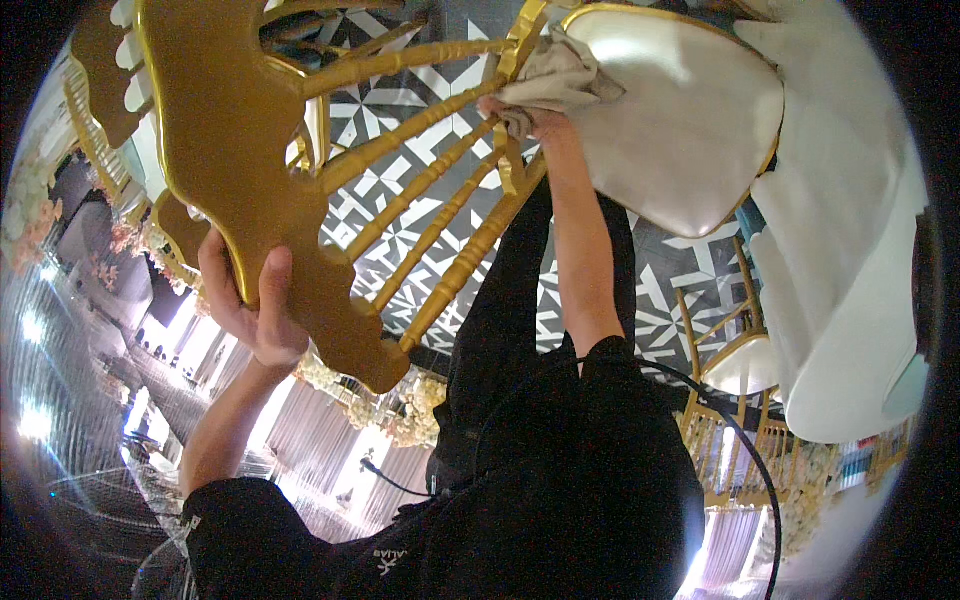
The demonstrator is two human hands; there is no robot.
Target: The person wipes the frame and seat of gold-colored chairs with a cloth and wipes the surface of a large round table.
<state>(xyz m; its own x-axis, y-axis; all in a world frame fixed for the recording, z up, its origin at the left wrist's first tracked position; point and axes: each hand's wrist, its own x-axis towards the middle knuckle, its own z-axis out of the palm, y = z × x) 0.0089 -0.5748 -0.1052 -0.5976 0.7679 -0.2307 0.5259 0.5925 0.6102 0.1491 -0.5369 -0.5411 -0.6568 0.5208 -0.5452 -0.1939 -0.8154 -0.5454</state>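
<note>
My left hand is closed around the edge of the wide, scalloped top rail of a gold chair, the thumb on its near face. From that rail several turned gold spindles run toward the seat. At their lower end my right hand grips a crumpled light grey-beige cloth, pressed against the frame where the spindles meet the lower crossbar. Part of the right hand's fingers is hidden by the cloth. Just beyond lies the chair's white padded seat with its gold rim.
A table draped in white cloth stands on the right. Another gold chair with a white seat is beside it. More gold chairs stand at the left. Black-and-white patterned floor shows between the spindles. A black cable crosses near my body.
</note>
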